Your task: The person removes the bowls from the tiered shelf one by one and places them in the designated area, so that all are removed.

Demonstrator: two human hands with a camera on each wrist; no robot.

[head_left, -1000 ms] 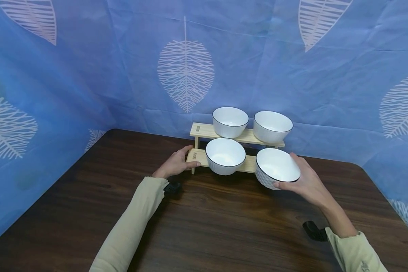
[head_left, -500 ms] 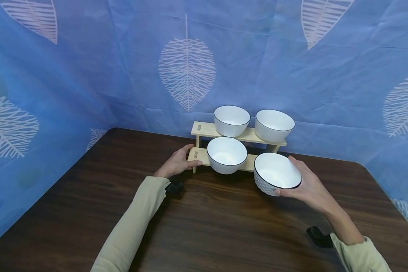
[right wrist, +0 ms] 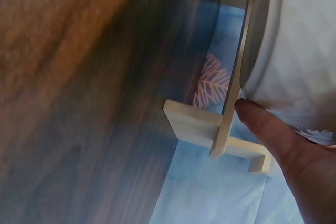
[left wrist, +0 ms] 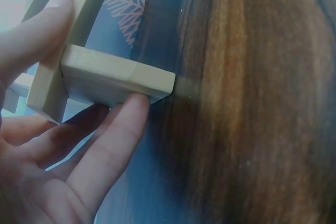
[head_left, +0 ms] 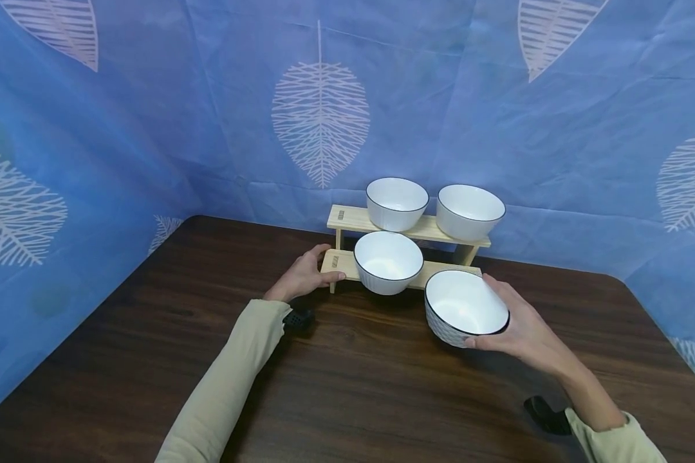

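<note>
My right hand [head_left: 518, 328] grips a white bowl [head_left: 466, 302] with a dark rim and textured outside, thumb on its near side. In the head view this bowl hangs in front of the right end of a two-tier wooden rack [head_left: 347, 220]. The right wrist view has the bowl's patterned wall [right wrist: 304, 40] beside a plank, a fingertip at its base. My left hand [head_left: 304, 276] holds the rack's lower left end; in the left wrist view the thumb lies on the plank and fingers touch the leg [left wrist: 115, 74].
On the lower tier stands another white bowl [head_left: 388, 262]. The upper tier carries two more, a left bowl [head_left: 396, 204] and a right bowl [head_left: 470, 212]. All this is on a dark wooden table [head_left: 347, 386], with a blue leaf-patterned cloth [head_left: 220, 116] behind.
My right hand has drawn its bowl toward me and slightly left, away from the lower tier, whose right end now shows. My left hand stays on the rack.
</note>
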